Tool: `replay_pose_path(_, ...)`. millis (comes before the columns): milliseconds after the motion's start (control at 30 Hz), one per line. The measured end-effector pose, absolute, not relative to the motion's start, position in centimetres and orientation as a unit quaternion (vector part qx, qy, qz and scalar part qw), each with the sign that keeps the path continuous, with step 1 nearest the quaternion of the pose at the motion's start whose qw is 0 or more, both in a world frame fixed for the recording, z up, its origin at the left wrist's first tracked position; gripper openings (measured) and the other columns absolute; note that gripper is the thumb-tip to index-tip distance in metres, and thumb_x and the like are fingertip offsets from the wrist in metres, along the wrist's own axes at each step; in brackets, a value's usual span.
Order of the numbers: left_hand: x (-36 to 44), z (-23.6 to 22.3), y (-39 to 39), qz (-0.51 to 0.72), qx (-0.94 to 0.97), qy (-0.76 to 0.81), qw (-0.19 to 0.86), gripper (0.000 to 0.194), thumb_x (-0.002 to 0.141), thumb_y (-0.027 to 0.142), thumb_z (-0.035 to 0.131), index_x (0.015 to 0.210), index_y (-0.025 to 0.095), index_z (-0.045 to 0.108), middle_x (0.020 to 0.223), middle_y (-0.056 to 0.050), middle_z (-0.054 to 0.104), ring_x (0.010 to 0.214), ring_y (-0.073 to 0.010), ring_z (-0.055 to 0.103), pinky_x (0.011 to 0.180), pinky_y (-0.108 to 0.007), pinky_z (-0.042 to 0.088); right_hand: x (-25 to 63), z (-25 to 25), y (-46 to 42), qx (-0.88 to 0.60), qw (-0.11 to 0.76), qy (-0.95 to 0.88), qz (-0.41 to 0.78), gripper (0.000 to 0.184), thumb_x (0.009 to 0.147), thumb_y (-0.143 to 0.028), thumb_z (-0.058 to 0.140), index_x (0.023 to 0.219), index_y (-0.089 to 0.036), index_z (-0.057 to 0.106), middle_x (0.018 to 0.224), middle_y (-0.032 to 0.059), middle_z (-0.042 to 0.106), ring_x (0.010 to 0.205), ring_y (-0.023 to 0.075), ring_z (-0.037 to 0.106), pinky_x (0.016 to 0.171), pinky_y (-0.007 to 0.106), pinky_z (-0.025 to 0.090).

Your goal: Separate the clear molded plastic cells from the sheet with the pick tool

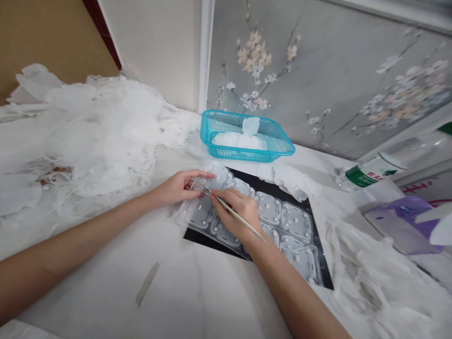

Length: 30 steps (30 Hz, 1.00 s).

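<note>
2 hands in close: the right hand [239,209] is curled firmly round a slim pale tool [243,221]; the left hand [178,186], thumb and forefinger parted, grip unclear, meets the translucent moulded sheet [295,221] on its black mat [201,238].

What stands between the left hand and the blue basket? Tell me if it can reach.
Probably yes: the left hand is at the translucent sheet, and the open-topped blue basket stands just beyond, with nothing tall between them. The hand may first have to leave the sheet.
</note>
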<state>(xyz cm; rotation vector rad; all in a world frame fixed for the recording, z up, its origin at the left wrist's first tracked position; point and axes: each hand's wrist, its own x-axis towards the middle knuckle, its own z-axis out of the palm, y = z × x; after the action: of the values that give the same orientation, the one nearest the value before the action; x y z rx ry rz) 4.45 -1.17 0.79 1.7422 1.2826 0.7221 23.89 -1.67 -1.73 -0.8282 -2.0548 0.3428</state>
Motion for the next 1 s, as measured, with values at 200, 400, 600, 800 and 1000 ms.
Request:
replay_pose_path(200,4.45,0.92,-1.23,0.287,0.698,0.51,0.413,0.051,0.075,0.025,0.061,0.122,0.009,0.054,0.05,0.01,0.022,0.045,-0.0061,0.02,0.039,-0.018,0.016,23.83,-1.72,-1.76,-0.328,0.425,-0.837,0.105,0.016,0.087,-0.025,0.052,0.09,-0.02,0.067,0.082,0.001,0.071,0.072,0.0112,0.067,0.063,0.018,0.049)
replay_pose_path(400,4.35,0.8,-1.18,0.283,0.695,0.513,0.417,0.051,0.074,0.025,0.062,0.123,0.01,0.055,0.05,0.01,0.021,0.045,-0.006,0.02,0.039,-0.018,0.015,23.85,-1.69,-1.86,-0.333,0.419,-0.84,0.089,0.017,0.088,-0.026,0.051,0.091,-0.02,0.067,0.08,0.0003,0.071,0.067,0.0104,0.066,0.059,0.018,0.047)
replay_pose_path(600,4.37,0.68,-1.12,0.282,0.693,0.515,0.418,0.051,0.074,0.025,0.062,0.123,0.011,0.055,0.05,0.01,0.022,0.046,-0.0064,0.021,0.04,-0.018,0.015,23.87,-1.57,-1.91,-0.337,0.409,-0.844,0.086,0.018,0.089,-0.026,0.05,0.09,-0.02,0.067,0.081,0.0004,0.071,0.069,0.0102,0.066,0.06,0.017,0.047)
replay_pose_path(800,4.41,0.81,-1.22,0.292,0.694,0.504,0.423,0.05,0.073,0.025,0.061,0.121,0.009,0.056,0.056,0.007,0.037,0.048,-0.0062,0.023,0.041,-0.019,0.018,23.92,-1.79,-1.76,-0.352,0.366,-0.858,0.079,0.021,0.091,-0.029,0.046,0.095,-0.022,0.066,0.083,0.0007,0.07,0.071,0.0104,0.066,0.059,0.017,0.045)
replay_pose_path(1000,4.33,0.76,-1.25,0.294,0.702,0.495,0.419,0.049,0.074,0.025,0.062,0.12,0.01,0.056,0.059,0.005,0.044,0.047,-0.0059,0.024,0.041,-0.019,0.019,23.7,-1.82,-1.64,-0.361,0.336,-0.867,0.07,0.018,0.091,-0.028,0.047,0.095,-0.023,0.065,0.086,0.0,0.07,0.07,0.0111,0.066,0.054,0.018,0.041)
